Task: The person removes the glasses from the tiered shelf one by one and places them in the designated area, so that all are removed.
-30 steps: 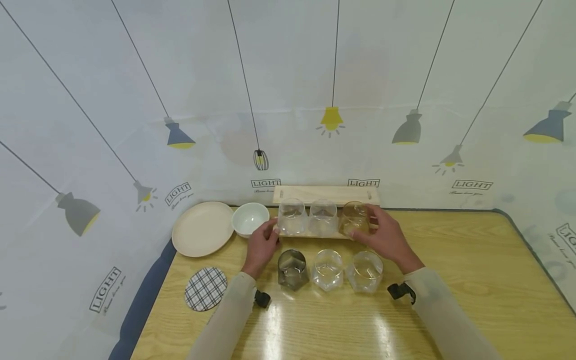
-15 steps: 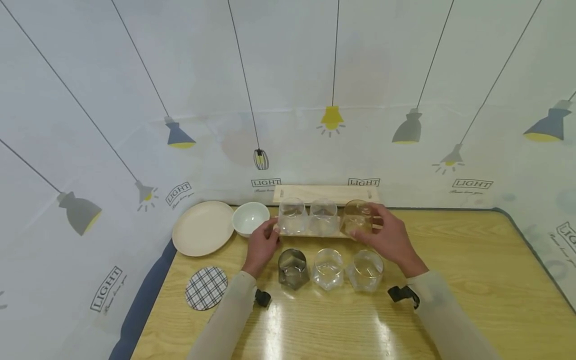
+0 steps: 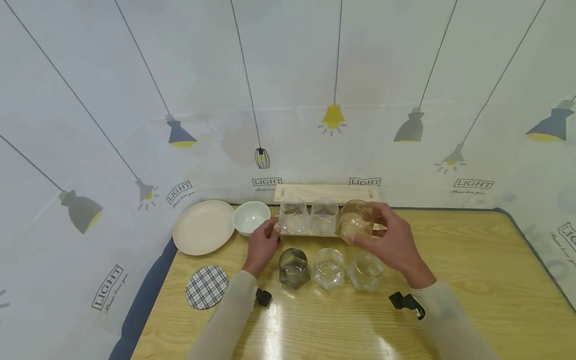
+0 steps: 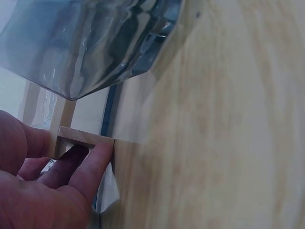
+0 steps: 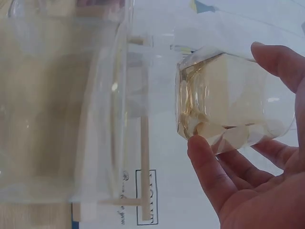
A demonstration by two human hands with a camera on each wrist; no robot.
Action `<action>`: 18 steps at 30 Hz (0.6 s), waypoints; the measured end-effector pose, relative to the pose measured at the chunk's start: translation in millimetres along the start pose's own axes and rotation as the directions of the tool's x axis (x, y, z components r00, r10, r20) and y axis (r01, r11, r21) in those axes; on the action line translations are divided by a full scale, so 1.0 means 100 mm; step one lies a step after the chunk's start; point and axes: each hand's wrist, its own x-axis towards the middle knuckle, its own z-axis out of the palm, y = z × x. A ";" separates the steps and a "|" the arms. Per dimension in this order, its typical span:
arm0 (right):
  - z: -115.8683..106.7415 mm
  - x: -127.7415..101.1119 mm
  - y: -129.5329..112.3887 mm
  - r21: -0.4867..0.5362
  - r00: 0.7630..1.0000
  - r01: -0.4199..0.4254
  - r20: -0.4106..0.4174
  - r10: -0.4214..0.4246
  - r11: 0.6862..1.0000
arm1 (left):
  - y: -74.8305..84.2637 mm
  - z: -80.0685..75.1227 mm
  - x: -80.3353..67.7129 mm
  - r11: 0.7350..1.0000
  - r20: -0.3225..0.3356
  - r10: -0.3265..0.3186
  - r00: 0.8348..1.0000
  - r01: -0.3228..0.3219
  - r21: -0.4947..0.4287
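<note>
My right hand (image 3: 398, 245) grips an amber-tinted drinking glass (image 3: 353, 220) between thumb and fingers, above the right end of a pale wooden stand (image 3: 326, 192). In the right wrist view that glass (image 5: 224, 100) lies sideways in the picture, with a gap between it and the stand (image 5: 144, 167). My left hand (image 3: 262, 247) pinches the stand's left end, its thumb and fingers on the small end piece (image 4: 86, 137) in the left wrist view. Two clear glasses (image 3: 293, 220) stand side by side on the stand, left of the amber one.
In front of the stand is a row with a smoky grey glass (image 3: 294, 270), a clear glass (image 3: 329, 270) and a gold-rimmed clear glass (image 3: 366, 274). To the left are a cream plate (image 3: 204, 227), a pale bowl (image 3: 251, 218) and a checked round coaster (image 3: 207, 287). A wall rises behind.
My right hand has lifted the amber glass off the stand and tilted it; the right wrist has shifted right and toward me. My left hand keeps its place on the stand's end.
</note>
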 end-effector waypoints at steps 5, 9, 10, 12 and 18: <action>0.06 -0.09 -0.15 0.022 0.999 0.036 0.014 -0.036 0.999 | 0.00 0.01 0.01 1.000 -0.006 -0.007 1.000 0.007 0.002; 0.14 -0.17 -0.28 0.030 0.997 0.061 0.039 -0.062 0.998 | 0.00 0.01 0.02 1.000 -0.005 -0.012 1.000 0.012 0.011; 0.16 -0.19 -0.30 0.035 0.996 0.070 0.044 -0.072 0.997 | -0.01 0.01 0.02 1.000 -0.003 -0.013 1.000 0.013 0.011; 0.21 -0.23 -0.34 0.038 0.993 0.096 0.059 -0.098 0.995 | -0.02 0.02 0.02 1.000 0.001 -0.012 1.000 0.012 0.015; 0.41 -0.33 -0.43 0.059 0.974 0.200 0.101 -0.205 0.978 | -0.05 0.01 0.03 1.000 0.002 0.004 1.000 -0.004 0.008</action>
